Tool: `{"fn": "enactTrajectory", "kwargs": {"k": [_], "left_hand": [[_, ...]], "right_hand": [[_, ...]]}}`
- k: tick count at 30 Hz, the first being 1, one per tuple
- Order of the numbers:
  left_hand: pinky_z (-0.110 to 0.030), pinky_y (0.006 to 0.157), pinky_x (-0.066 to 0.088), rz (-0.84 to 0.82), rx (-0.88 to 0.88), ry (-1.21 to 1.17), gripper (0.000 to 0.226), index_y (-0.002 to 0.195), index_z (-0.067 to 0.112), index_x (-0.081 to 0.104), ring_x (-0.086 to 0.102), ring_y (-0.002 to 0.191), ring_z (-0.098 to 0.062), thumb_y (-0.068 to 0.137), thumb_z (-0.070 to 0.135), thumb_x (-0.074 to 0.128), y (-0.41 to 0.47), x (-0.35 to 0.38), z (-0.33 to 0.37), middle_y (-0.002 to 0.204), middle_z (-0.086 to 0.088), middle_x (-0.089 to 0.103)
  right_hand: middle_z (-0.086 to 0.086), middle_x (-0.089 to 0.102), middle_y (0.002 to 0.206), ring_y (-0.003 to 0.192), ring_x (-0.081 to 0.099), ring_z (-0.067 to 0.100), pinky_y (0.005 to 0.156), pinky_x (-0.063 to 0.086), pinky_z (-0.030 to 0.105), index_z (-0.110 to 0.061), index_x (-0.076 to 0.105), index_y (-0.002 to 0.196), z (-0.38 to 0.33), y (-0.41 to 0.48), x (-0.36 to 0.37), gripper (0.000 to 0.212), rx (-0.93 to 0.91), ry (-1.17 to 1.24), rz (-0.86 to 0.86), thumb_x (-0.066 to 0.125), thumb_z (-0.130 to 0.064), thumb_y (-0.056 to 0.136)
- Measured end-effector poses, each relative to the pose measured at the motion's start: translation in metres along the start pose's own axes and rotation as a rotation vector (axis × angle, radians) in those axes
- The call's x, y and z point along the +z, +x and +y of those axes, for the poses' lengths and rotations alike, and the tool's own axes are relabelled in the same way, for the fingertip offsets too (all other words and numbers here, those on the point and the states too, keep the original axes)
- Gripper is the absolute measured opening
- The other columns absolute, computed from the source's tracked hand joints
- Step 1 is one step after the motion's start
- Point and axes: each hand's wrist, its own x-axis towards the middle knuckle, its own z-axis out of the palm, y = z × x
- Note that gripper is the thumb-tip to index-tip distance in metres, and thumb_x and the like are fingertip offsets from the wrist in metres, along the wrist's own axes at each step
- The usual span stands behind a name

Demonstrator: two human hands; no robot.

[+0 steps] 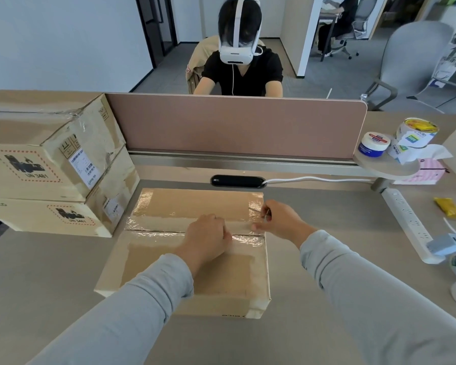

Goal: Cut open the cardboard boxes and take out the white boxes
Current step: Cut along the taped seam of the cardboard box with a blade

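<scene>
— Where's the box (190, 262) we're on?

— Flat on the bench (327, 325), dead centre and near, its taped seam (153, 229) running left to right across the lid. Both hands sit right on that line.

— Which hand is doing what?

— The right hand (279, 219) is at the right end of the seam, fingers (267, 210) pinched together on something thin — a small blade, I'd guess, though it's too small to be sure. The left hand (208, 234) is closed in a loose fist, pressing on the seam just left of it, nearly touching.

— So the cut goes which way?

— As I read it, along the seam's long axis, leftward from the right edge. The left hand lies straight in that path, so it would need to shift away or the blade comes at the knuckles.

— Anything out of the box yet?

— No. The flaps are shut, the tape glossy and wrinkled over them; no white boxes show. What's inside can't be seen.

— And the others?

— Two more boxes (50, 164) stacked far left, both sealed — well apart from either hand.
</scene>
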Motion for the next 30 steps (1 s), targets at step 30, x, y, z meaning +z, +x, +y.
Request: {"fn": "enactTrajectory", "kwargs": {"k": [30], "left_hand": [[-0.033,0.096,0.046,-0.357,-0.270,-0.455,0.018,0.068,0.031,0.065,0.062,0.101,-0.019,0.076,0.047,0.070,0.026,-0.001,0.024,0.093,0.007,0.069]], "right_hand": [[-0.015,0.049,0.060,0.072,0.048,0.014,0.079,0.027,0.022,-0.025,0.045,0.058,0.025,-0.016,-0.025,0.035,-0.149,-0.167,0.061,0.069,-0.037,0.080]]}}
